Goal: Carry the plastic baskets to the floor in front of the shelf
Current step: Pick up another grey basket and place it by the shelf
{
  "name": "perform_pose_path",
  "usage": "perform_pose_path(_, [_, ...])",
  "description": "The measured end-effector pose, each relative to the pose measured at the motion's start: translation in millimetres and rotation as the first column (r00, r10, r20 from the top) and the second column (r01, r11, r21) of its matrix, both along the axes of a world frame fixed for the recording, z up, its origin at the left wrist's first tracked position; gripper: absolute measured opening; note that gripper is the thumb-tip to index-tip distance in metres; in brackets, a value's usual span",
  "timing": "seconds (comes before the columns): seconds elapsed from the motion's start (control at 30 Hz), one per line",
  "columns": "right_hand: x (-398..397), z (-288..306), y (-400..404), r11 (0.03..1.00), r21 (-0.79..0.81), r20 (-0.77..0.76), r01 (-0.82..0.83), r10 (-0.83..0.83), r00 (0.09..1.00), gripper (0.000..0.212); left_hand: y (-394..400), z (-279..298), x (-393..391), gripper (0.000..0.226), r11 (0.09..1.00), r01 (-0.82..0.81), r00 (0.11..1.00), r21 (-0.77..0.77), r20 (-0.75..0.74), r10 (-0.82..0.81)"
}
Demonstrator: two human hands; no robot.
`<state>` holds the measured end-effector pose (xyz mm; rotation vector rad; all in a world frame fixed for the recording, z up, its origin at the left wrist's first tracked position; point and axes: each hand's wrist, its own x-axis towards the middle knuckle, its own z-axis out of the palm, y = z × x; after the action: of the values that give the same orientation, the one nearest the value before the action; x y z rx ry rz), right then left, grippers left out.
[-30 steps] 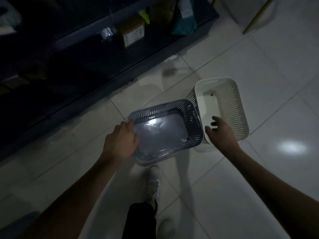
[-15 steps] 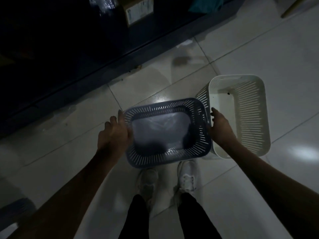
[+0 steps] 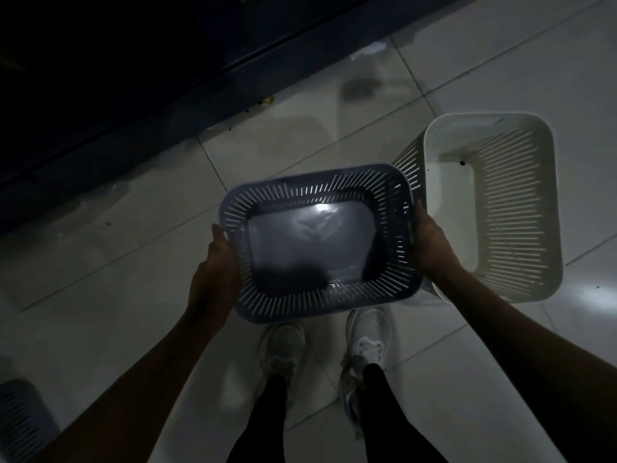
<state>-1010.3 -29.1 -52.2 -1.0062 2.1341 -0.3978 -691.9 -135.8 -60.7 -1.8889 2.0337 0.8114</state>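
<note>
Floor (image 3: 484, 71): pale glossy tiles with dark grout lines, dimly lit, with one bright reflection at the right edge. Small bits of debris lie along the foot of the shelf.

Shelf (image 3: 133, 105): a dark unit across the upper left of the head view, its base running diagonally along the tiles. Its contents cannot be made out in the gloom.

White basket (image 3: 541, 202): slotted plastic, rounded rectangular, upright on the floor at right, open side up. A small dark speck sits on its inner base. Its left wall lies just beside the grey basket's right end; contact cannot be confirmed.

Grey basket (image 3: 320, 305): slotted plastic, same shape, open side up, lying between the two hands in front of the shelf and just ahead of the person's feet. Whether its base rests on the tiles cannot be determined.

Left hand (image 3: 213, 265): pressed against the grey basket's left end, fingers wrapped over the rim.

Right hand (image 3: 430, 242): pressed against the grey basket's right end, between the two baskets. Both hands clamp the grey basket from opposite sides.

White shoes (image 3: 367, 342): side by side below the grey basket, under dark trouser legs.

A further slotted object (image 3: 20, 419) shows at the lower left corner, partly cut off.
</note>
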Motion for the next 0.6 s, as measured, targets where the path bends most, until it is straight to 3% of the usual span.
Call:
perform_pose_path(0.23, [9, -11, 10, 0.998, 0.008, 0.031, 0.062, -0.062, 0.998, 0.064, -10, -2, 4, 0.055, 0.992, -0.102, 0.990, 0.072, -0.095, 0.108])
perform_pose_path(0.37, [11, -2, 12, 0.999, 0.004, 0.031, 0.043, -0.044, 0.999, 0.069, -15, 10, 6, 0.071, 0.992, -0.115, 0.987, 0.052, -0.109, 0.120])
perform_pose_path(0.47, [16, 16, 8, 0.999, -0.036, 0.023, 0.037, -0.037, 0.999, 0.068, -24, 26, 11, 0.088, 0.959, -0.258, 0.945, 0.119, -0.173, 0.276])
perform_pose_path(0.53, [18, 34, 6, 0.997, -0.047, 0.026, 0.063, -0.062, 0.998, 0.065, -30, 39, 15, 0.087, 0.902, -0.381, 0.884, 0.201, -0.207, 0.420])
perform_pose_path(0.6, [21, 55, 4, 0.995, -0.047, 0.046, 0.093, -0.091, 0.995, 0.064, -33, 62, 17, 0.083, 0.896, -0.393, 0.873, 0.207, -0.223, 0.435])
